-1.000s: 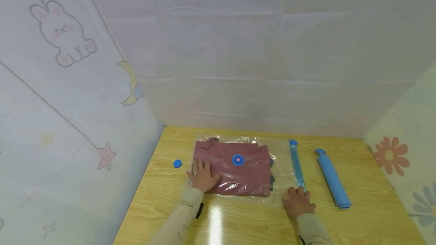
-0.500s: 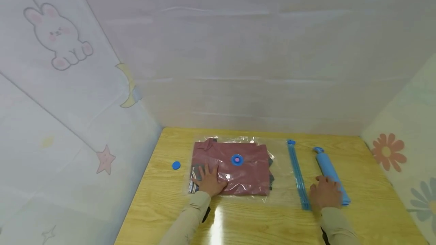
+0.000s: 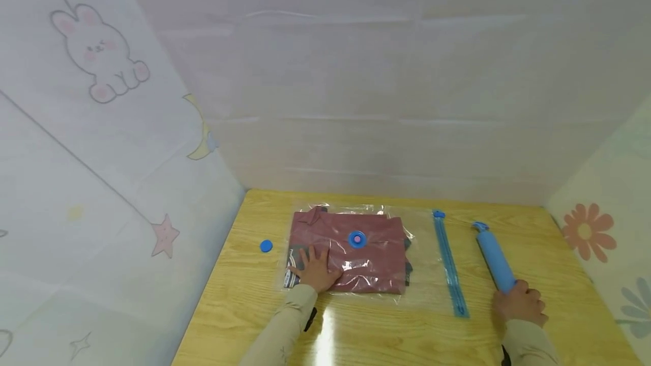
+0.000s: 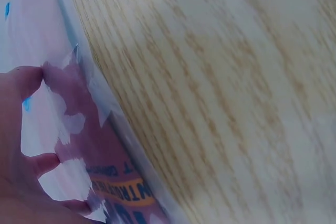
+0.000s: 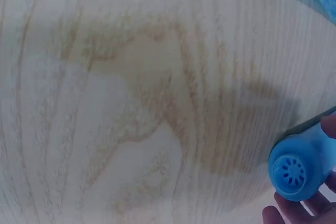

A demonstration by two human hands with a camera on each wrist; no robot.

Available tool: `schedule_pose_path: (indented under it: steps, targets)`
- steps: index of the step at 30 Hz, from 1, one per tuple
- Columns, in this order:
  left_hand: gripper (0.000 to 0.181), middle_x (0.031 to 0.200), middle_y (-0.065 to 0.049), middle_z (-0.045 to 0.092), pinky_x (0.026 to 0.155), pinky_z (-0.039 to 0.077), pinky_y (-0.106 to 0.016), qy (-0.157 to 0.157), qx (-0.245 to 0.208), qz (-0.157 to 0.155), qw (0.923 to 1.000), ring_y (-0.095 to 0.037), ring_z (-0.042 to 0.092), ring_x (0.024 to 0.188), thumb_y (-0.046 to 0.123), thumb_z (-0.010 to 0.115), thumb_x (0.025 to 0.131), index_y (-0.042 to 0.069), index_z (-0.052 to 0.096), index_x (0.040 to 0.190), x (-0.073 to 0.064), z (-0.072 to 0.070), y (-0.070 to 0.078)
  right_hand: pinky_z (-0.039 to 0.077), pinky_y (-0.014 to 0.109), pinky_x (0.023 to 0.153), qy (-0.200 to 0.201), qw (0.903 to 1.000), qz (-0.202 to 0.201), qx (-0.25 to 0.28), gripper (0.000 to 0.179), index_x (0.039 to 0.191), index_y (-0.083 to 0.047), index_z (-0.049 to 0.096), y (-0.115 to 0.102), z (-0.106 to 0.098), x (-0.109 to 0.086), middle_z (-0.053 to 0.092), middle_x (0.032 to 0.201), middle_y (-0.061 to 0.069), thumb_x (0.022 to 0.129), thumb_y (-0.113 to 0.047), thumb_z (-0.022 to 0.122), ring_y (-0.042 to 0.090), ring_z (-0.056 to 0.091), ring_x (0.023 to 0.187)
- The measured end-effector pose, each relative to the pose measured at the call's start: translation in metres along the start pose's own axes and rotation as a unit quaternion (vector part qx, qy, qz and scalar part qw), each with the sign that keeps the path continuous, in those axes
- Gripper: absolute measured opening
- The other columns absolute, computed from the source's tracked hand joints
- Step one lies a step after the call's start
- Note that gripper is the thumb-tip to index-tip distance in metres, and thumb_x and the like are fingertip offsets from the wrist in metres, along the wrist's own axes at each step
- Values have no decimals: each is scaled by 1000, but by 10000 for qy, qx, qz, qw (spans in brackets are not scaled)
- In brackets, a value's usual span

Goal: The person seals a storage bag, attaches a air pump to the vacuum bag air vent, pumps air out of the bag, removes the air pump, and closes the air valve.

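A clear vacuum storage bag point(image 3: 427, 264) lies flat on the table with folded maroon clothing point(image 3: 376, 267) inside. On its top is a round blue valve point(image 3: 357, 239) with a pink centre. My left hand point(image 3: 314, 271) rests on the bag's left part, fingers spread. At the right, my right hand point(image 3: 521, 303) grips the near end of a blue hand pump point(image 3: 494, 258), fingers curled round its barrel. In the right wrist view, the end of the pump point(image 5: 290, 173) shows a ring of small holes, with fingertips around it.
A blue round cap point(image 3: 266, 246) lies on the wooden table point(image 3: 229, 309) left of the bag. Along the bag's right edge runs a blue zip strip point(image 3: 450, 267) with a slider point(image 3: 439, 214) at its far end. Printed walls stand at the back and both sides.
My right hand has left the near end of the zip strip, moved right and taken hold of the pump's near end. My left hand has shifted slightly right on the bag.
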State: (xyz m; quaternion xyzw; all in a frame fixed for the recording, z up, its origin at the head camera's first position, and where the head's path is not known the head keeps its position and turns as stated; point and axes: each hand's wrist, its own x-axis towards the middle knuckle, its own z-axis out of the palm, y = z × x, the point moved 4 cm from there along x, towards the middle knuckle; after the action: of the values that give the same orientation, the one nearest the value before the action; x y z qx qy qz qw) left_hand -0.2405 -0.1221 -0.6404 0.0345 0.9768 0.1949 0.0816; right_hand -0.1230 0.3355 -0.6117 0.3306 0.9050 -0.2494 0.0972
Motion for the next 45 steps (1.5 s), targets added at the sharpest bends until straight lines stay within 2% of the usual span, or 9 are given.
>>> schedule_pose_path:
  steps: [13, 20, 24, 28, 31, 35, 39, 42, 45]
  targets:
    - [82, 158, -24, 19, 92, 9, -89, -130, -49, -36, 9999, -55, 9, 143, 60, 61, 84, 23, 33, 151, -7, -9, 7, 37, 66, 75, -24, 10000, -18, -21, 58, 125, 18, 23, -1, 0, -1, 34, 106, 41, 92, -23, 46, 60, 41, 101]
    - [84, 160, -20, 16, 94, 9, -88, -176, 70, -117, 9998, -52, 6, 145, 65, 58, 83, 28, 29, 152, -3, -1, 3, 41, 66, 76, -158, 9997, 43, -182, 54, 117, 24, 26, -3, 2, -4, 39, 102, 45, 90, -20, 45, 61, 40, 101]
    - [84, 160, -21, 17, 93, 9, -88, -127, 58, -86, 9999, -52, 6, 145, 65, 58, 83, 27, 30, 152, -1, 5, 1, 42, 65, 74, -372, 9991, 129, -142, 58, 123, 23, 26, 1, 3, -2, 43, 104, 44, 88, -18, 47, 60, 39, 98]
    - [83, 160, -20, 18, 93, 8, -88, -30, 82, -74, 9999, -52, 7, 145, 65, 58, 83, 28, 30, 152, 2, 9, -2, 41, 68, 79, -209, 9992, 117, 307, 67, 132, 20, 20, -2, -1, 3, 40, 112, 44, 88, -20, 51, 61, 38, 102]
    - [83, 160, -20, 18, 93, 9, -88, 53, 150, -52, 9999, -52, 8, 145, 66, 57, 83, 28, 30, 152, 4, 12, -4, 39, 69, 85, 41, 9976, -102, 680, 69, 136, 19, 18, -10, -6, 6, 37, 118, 44, 89, -21, 50, 63, 38, 107]
    - [83, 159, -21, 20, 92, 10, -88, 94, 146, -16, 9998, -53, 10, 144, 66, 57, 82, 28, 32, 151, 6, 13, -5, 41, 66, 84, 190, 9917, -507, 1167, 73, 140, 19, 17, -27, -10, 5, 37, 123, 47, 89, -21, 52, 63, 41, 107]
    - [83, 159, -22, 21, 92, 10, -88, 87, 120, -6, 9999, -54, 10, 144, 66, 59, 82, 26, 33, 150, 6, 11, -4, 44, 64, 85, -31, 9834, -763, 1646, 84, 147, 12, 6, -50, -8, 0, 32, 134, 47, 90, -22, 56, 62, 42, 114]
    - [84, 159, -21, 20, 92, 9, -88, 36, 115, -31, 9999, -54, 9, 144, 66, 60, 81, 26, 33, 151, 5, 10, -4, 44, 63, 92, -327, 9765, -896, 1932, 91, 150, 8, -3, -69, -4, -3, 26, 141, 45, 90, -21, 59, 60, 38, 121]
    - [84, 159, -22, 19, 92, 9, -88, 7, 132, -31, 9999, -54, 8, 144, 66, 60, 81, 27, 33, 151, 4, 9, -2, 39, 63, 100, -605, 9650, -1054, 2324, 93, 150, 9, -5, -90, 2, -7, 22, 144, 43, 90, -17, 62, 57, 33, 128]
